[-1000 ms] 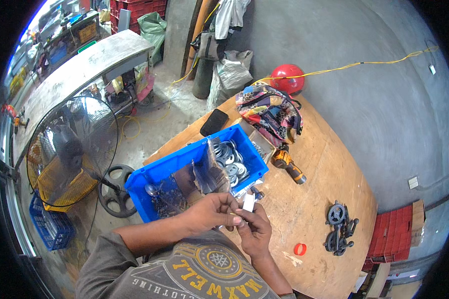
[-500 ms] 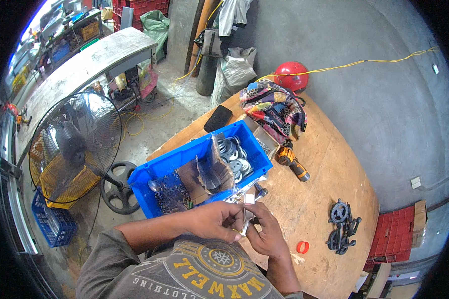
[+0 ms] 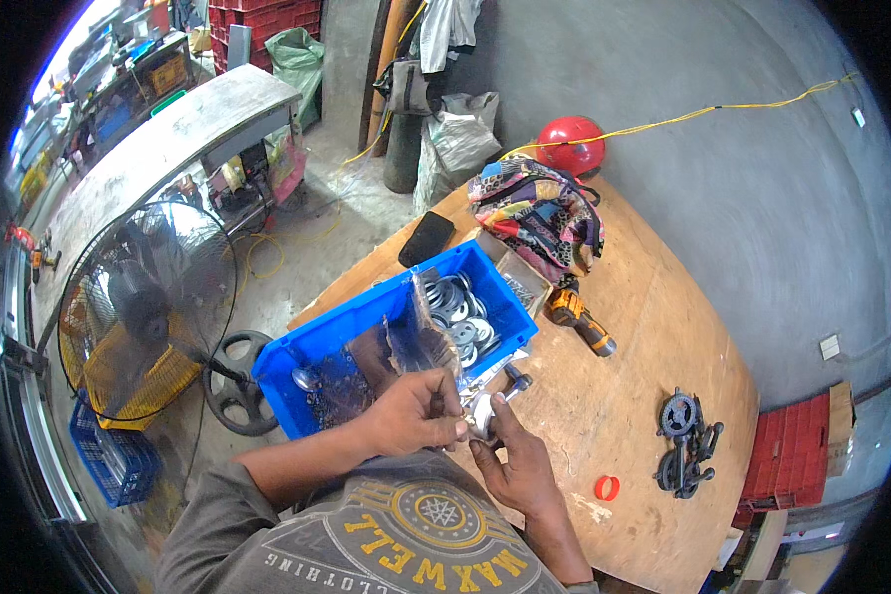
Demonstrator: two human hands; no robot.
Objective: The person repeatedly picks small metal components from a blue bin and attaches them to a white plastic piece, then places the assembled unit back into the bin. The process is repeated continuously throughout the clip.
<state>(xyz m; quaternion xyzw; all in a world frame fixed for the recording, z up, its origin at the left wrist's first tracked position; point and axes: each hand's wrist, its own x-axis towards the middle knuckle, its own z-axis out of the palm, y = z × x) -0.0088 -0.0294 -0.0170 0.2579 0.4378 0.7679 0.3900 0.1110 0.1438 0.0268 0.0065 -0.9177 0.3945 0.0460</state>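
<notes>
My left hand [image 3: 413, 408] and my right hand [image 3: 508, 460] meet close to my chest, both pinching a small shiny metal part [image 3: 482, 412] between the fingertips. Just beyond them stands a blue plastic bin [image 3: 341, 332] on the wooden table [image 3: 653, 327]. The bin holds clear plastic bags [image 3: 421, 337] and several silver metal washers [image 3: 460, 312]. A small metal bolt piece [image 3: 514, 379] lies on the table beside the bin's near corner.
A cordless drill [image 3: 582, 319], a colourful cloth bag [image 3: 538, 214], a black phone [image 3: 425, 239], a red helmet [image 3: 568, 145], a black pulley assembly [image 3: 687, 443] and a red ring [image 3: 606, 487] lie on the table. A standing fan [image 3: 148, 307] is on the floor at left.
My hands have drawn slightly lower and closer to my body with the small metal part; the view has tilted a little. The bin and table items have stayed put.
</notes>
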